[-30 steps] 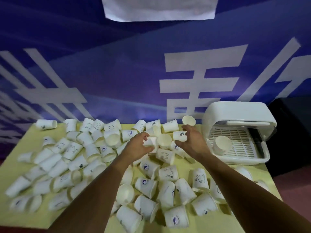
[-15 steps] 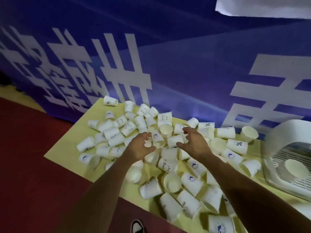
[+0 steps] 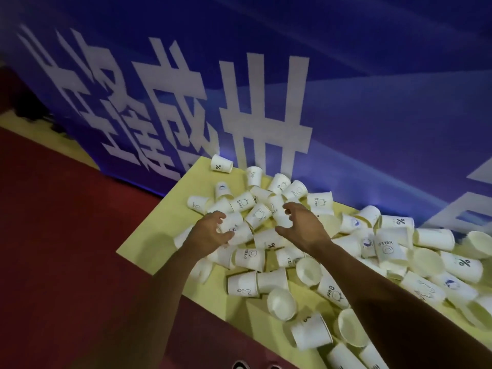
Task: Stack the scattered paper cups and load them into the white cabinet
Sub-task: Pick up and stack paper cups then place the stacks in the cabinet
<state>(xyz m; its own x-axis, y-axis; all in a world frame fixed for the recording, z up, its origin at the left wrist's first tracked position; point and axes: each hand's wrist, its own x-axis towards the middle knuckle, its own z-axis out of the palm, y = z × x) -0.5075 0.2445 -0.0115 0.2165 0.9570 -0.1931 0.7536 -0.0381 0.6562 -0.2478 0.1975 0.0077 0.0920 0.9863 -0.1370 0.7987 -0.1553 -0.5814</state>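
Yellow desk point(image 3: 149, 243) at the front carries white paper cups point(image 3: 311, 334) lying on their sides, some mouth up. Farther in, the left hand point(image 3: 210, 233) curls its fingers round one cup point(image 3: 235, 226) in the pile, and the right hand point(image 3: 302, 226) hangs just beside it, fingers bent and spread, holding nothing. Behind stands a blue banner point(image 3: 372, 115) with big white signs.

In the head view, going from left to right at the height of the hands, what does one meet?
red floor → yellow table → left hand → right hand → cup marked %
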